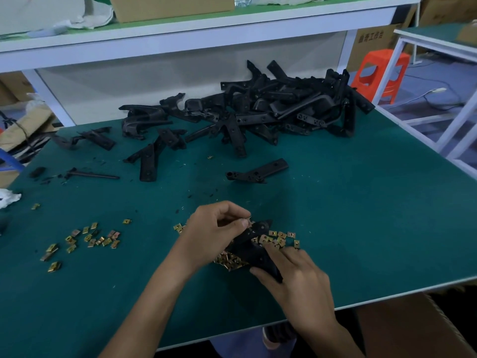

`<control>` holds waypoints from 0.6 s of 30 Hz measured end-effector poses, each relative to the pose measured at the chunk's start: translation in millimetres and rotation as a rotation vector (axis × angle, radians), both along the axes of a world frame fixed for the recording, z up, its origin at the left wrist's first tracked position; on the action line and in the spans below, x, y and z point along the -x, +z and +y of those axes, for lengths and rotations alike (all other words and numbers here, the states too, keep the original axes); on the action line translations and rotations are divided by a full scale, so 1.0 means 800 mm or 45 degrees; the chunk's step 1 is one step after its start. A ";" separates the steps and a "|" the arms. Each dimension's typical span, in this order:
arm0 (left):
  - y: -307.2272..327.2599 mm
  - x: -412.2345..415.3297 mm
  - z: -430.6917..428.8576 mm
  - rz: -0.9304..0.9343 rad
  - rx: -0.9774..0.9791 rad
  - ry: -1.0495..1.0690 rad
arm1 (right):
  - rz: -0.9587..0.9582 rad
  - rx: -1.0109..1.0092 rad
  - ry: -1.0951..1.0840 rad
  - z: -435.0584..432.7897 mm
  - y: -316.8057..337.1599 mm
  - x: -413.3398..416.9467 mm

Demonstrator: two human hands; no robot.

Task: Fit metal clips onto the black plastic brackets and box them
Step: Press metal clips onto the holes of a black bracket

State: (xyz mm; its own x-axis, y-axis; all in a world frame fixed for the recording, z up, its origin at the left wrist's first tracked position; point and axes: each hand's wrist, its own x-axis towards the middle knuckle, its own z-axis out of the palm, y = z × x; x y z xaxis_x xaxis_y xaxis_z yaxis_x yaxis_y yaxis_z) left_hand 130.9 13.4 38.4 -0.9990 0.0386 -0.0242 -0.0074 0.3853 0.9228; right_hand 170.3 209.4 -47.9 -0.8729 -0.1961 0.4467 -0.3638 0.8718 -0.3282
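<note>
Low in the middle of the frame, a black bracket [251, 245] is held over the green worktop [361, 215]. Its near end is gripped by the right hand [296, 275]. A small clip [248, 220] is pinched against its far end by the left hand [214, 228], fingers [231, 210] curled. Loose clips [281, 239] are spread beneath; more brackets [271, 107] are piled upper middle.

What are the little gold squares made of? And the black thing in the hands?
The gold clips look like thin metal with a shiny yellowish coating: they glint and have folded edges. The black bracket looks like moulded plastic, matte with a faint sheen, with formed holes; from the look alone that is a guess.
</note>
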 end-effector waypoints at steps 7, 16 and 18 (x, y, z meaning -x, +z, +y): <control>-0.005 -0.016 0.008 0.098 0.259 0.017 | -0.022 -0.003 0.017 0.001 -0.001 0.000; -0.016 -0.031 0.030 0.285 0.502 0.173 | -0.025 -0.020 -0.010 0.001 -0.005 0.002; -0.020 -0.035 0.034 0.284 0.469 0.225 | -0.018 -0.033 -0.026 0.000 -0.005 0.002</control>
State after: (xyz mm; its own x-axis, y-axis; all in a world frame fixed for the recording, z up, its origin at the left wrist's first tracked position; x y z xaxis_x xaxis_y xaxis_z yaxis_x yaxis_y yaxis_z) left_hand 159.2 40.9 22.2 -0.9718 -0.1036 0.2117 0.0805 0.6984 0.7111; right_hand 168.4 209.7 -51.8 -0.8829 -0.1897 0.4296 -0.3416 0.8871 -0.3104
